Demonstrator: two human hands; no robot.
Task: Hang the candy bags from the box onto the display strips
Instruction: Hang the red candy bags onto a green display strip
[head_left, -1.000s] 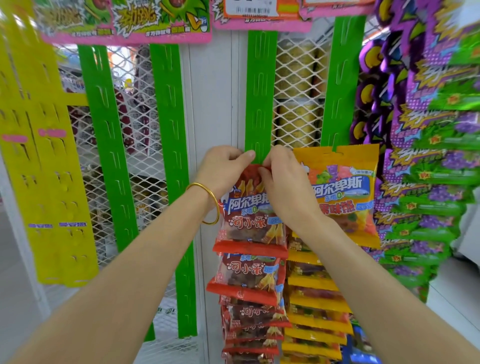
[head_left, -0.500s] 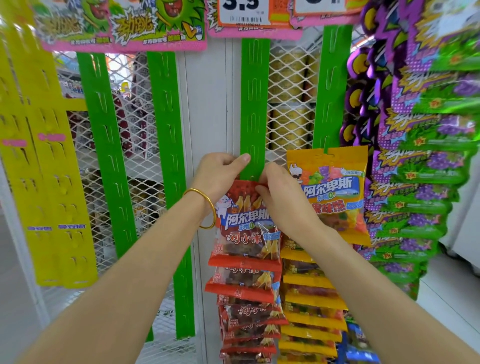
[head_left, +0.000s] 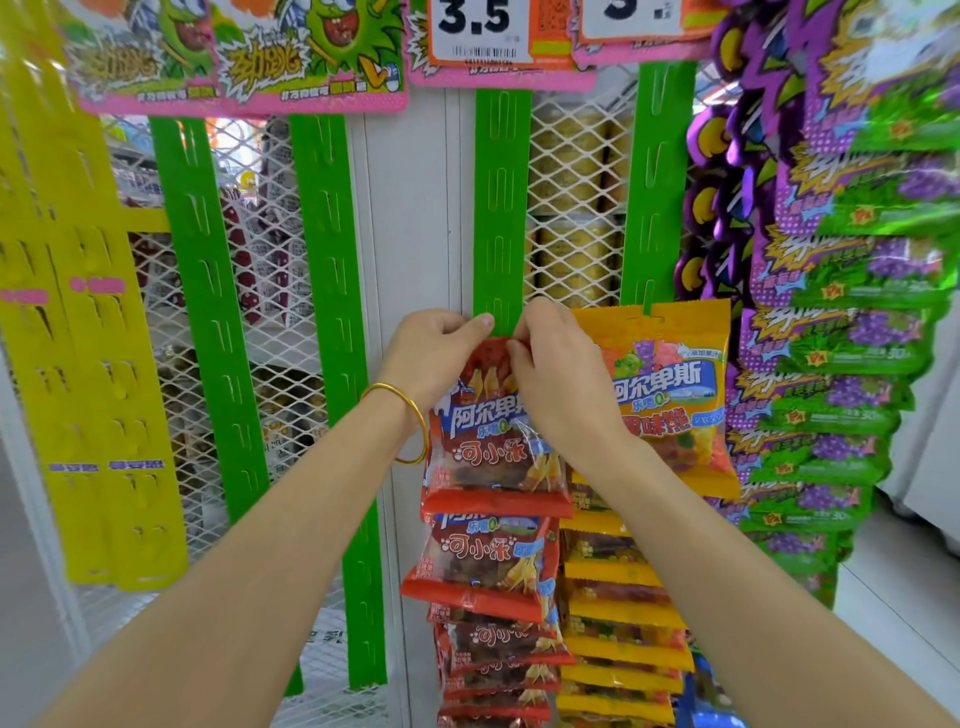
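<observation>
A red candy bag (head_left: 488, 447) hangs at the top of a column of red bags on the middle green display strip (head_left: 501, 208). My left hand (head_left: 434, 353) and my right hand (head_left: 558, 374) both pinch the bag's top edge against the strip. To the right, an orange candy bag (head_left: 675, 395) tops a column of orange bags on another green strip (head_left: 657, 187). More red bags (head_left: 488, 561) hang below. No box is in view.
Two bare green strips (head_left: 208, 312) (head_left: 332, 322) and yellow strips (head_left: 78, 338) hang at the left over white wire mesh (head_left: 270, 260). Purple-and-green bags (head_left: 852, 332) fill the right side. Price tags (head_left: 478, 31) sit at the top.
The view has tilted up a little, so my hands and the red bag sit lower in frame. Both hands stay on the bag's top at the strip.
</observation>
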